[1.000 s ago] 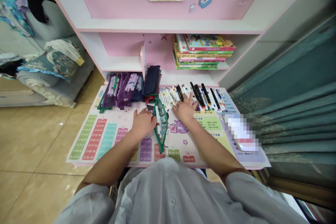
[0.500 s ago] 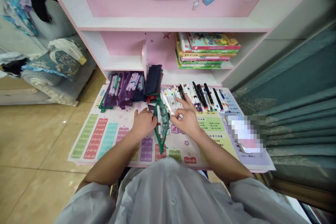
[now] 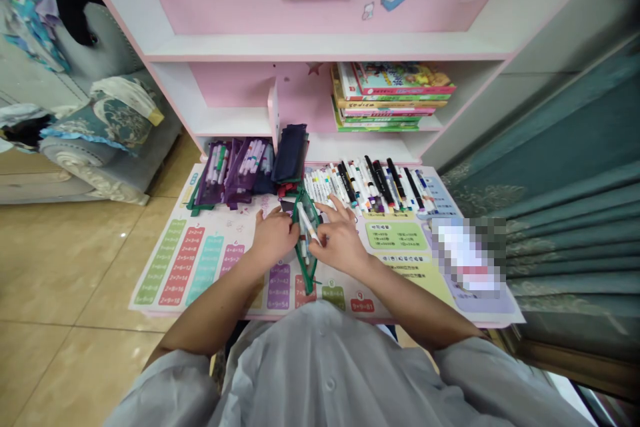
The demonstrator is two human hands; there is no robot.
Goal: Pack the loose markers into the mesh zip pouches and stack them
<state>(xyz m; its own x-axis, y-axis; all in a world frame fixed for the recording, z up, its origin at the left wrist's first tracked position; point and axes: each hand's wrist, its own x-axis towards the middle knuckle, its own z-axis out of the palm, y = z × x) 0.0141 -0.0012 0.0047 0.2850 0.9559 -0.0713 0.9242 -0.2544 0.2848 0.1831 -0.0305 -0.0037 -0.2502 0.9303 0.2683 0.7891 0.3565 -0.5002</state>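
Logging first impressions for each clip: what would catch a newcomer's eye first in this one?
Probably the two hands at the middle of the desk: the left hand holds a green-edged pencil case while the right hand tips a white marker over it. Behind them lies a long row of markers, and a stack of books fills the pink shelf above.

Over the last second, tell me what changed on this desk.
The right hand left the row of markers, took one white marker and brought it left over the open green pencil case. The left hand stayed holding the case's edge. The purple pouches and books did not move.
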